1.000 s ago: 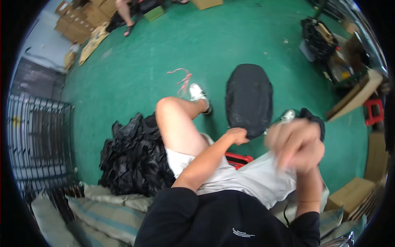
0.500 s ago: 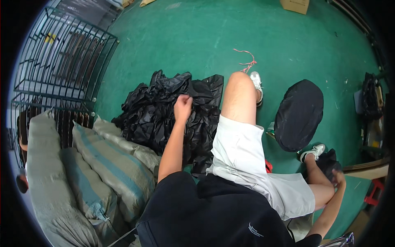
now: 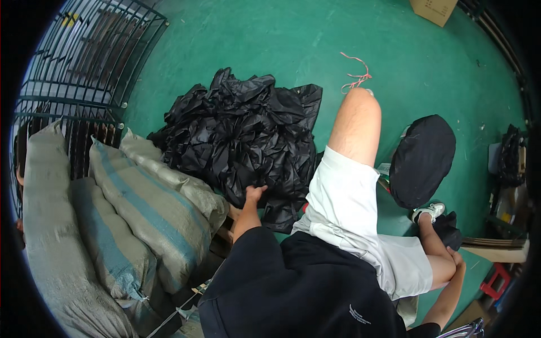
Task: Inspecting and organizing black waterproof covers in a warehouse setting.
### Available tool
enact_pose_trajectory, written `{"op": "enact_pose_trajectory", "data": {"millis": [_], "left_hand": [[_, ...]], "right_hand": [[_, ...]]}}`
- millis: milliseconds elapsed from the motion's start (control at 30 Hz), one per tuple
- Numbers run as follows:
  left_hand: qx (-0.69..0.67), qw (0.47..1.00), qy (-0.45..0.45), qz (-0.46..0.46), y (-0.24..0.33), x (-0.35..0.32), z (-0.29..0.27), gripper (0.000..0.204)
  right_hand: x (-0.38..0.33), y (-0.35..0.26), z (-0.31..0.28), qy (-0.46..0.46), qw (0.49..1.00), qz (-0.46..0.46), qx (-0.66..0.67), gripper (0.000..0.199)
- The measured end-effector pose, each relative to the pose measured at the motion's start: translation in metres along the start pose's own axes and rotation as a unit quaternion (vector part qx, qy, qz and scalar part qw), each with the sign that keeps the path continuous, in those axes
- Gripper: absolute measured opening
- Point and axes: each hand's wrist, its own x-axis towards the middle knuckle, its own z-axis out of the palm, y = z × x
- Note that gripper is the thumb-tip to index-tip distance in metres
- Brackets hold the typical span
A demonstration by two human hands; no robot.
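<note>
Head view: I see my left hand reaching down to the near edge of the heap of black bags on the green floor. Its fingers curl into the crumpled plastic; the grip looks to be closing on one bag, though I cannot tell whether it has hold yet. I judge this the picking step: the next move calls for pinching a single bag and peeling it free of the heap without dragging its neighbours.

My right hand sits low at my right knee, just beside a dark bundle; its grip I cannot tell.

Containers: woven sacks lie stacked at my left, full and closed, contents hidden. A wire cage stands behind them; its inside is too dim to read. A cardboard box sits far off.
</note>
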Motion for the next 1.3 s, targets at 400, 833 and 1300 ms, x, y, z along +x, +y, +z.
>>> {"op": "enact_pose_trajectory", "data": {"millis": [400, 833, 1300], "left_hand": [[0.14, 0.953, 0.227, -0.143, 0.085, -0.054, 0.0, 0.042], [-0.392, 0.805, -0.184, 0.405, 0.37, -0.103, -0.145, 0.015], [0.179, 0.478, -0.58, 0.635, 0.56, -0.44, 0.232, 0.027]], "right_hand": [[0.005, -0.013, 0.01, -0.02, 1.0, -0.003, 0.007, 0.052], [0.048, -0.037, -0.003, 0.053, 0.972, -0.09, -0.211, 0.04], [-0.093, -0.233, 0.111, -0.068, 0.84, -0.494, 0.214, 0.052]]}}
